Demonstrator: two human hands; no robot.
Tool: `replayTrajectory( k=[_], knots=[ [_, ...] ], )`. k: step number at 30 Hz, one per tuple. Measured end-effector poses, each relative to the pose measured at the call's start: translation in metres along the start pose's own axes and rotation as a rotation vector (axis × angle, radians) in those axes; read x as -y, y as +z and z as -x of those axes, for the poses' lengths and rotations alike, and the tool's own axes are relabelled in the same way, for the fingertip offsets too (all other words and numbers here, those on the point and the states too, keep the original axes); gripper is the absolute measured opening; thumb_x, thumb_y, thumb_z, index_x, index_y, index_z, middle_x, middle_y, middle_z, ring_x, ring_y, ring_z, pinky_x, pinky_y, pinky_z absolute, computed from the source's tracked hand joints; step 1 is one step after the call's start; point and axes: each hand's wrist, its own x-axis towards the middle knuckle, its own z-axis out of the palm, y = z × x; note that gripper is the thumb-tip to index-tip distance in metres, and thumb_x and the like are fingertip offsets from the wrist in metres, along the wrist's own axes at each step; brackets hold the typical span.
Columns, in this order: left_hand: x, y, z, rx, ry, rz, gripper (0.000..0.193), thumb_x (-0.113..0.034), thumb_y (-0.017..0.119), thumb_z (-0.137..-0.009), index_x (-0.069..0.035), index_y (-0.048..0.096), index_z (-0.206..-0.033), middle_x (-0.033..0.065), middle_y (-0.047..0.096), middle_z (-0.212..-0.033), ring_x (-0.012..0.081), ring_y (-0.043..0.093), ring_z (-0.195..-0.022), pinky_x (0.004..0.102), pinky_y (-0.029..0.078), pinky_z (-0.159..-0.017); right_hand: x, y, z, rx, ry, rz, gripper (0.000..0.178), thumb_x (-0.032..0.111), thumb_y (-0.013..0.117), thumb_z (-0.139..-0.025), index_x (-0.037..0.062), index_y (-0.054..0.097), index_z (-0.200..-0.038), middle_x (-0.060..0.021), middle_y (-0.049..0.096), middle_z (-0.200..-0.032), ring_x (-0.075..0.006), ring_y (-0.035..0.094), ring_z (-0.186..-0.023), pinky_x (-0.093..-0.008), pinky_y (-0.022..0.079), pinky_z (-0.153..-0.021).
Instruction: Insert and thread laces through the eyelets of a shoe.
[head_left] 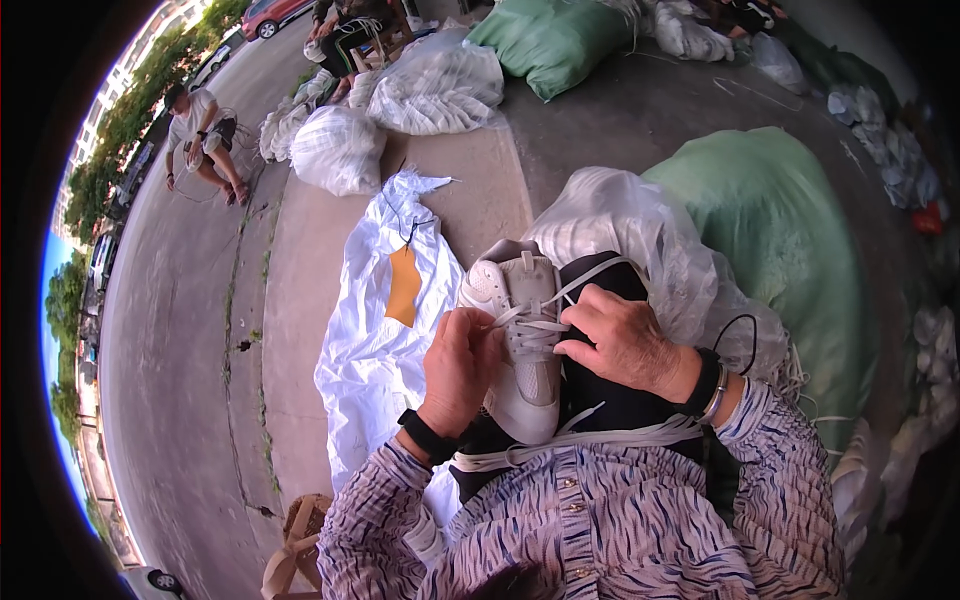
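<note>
A white and grey sneaker [525,385] rests on my lap over dark trousers, its toe toward me. Pale shoelaces [535,325] cross its tongue, partly threaded. At the shoe's left side my left hand [460,360] is closed, pinching a lace by the eyelets. Opposite it, my right hand [625,340] has its thumb and fingers drawn together on the lace at the right eyelets. One loose lace end [605,262] loops up beyond the right hand. A bundle of spare laces [600,437] lies across my lap below the shoe.
White sheeting [360,350] with an orange tag [402,287] lies at the left. A clear bag [630,220] and a large green sack [770,220] stand close on the right. More filled bags [435,85] lie farther off. A seated person [205,135] is at the far left.
</note>
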Motion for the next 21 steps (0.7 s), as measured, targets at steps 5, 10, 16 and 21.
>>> replayTrajectory(
  k=[5,10,16,21],
  knots=[
    [-0.001,-0.006,-0.003,0.054,0.041,-0.060,0.016,-0.005,0.065,-0.079,-0.005,0.052,-0.089,0.0109,0.054,-0.081,0.0245,0.058,-0.068,0.0332,0.047,-0.061,-0.009,0.012,-0.002,0.150,0.103,0.150,0.018,0.012,0.067,-0.074,0.0054,0.054,-0.083,-0.0094,0.050,-0.081,-0.0293,0.058,-0.071,-0.0384,0.048,-0.060],
    [-0.009,-0.006,-0.006,-0.078,0.185,-0.075,0.015,-0.001,0.062,-0.081,-0.005,0.050,-0.091,0.0102,0.053,-0.081,0.0219,0.055,-0.066,0.0311,0.045,-0.059,-0.024,0.017,-0.007,-0.001,0.154,-0.154,0.012,0.002,0.059,-0.079,0.0013,0.059,-0.092,-0.0127,0.060,-0.090,-0.0300,0.061,-0.080,-0.0343,0.049,-0.066],
    [-0.010,-0.005,-0.017,0.114,-0.118,0.504,0.008,-0.005,0.054,-0.090,-0.003,0.048,-0.092,0.0029,0.052,-0.080,0.0080,0.050,-0.069,0.0225,0.043,-0.061,-0.008,0.009,0.002,0.064,0.198,-0.145,0.012,0.010,0.061,-0.080,0.0041,0.057,-0.090,-0.0142,0.057,-0.086,-0.0323,0.060,-0.075,-0.0389,0.050,-0.065],
    [-0.007,0.001,-0.018,0.130,-0.139,0.528,0.007,-0.007,0.052,-0.092,-0.002,0.048,-0.096,-0.0002,0.053,-0.082,0.0064,0.050,-0.072,0.0208,0.043,-0.064,-0.012,0.012,-0.009,0.108,0.194,0.022,0.014,0.012,0.063,-0.079,0.0038,0.058,-0.089,-0.0138,0.057,-0.083,-0.0318,0.061,-0.074,-0.0386,0.050,-0.065]
  ],
)
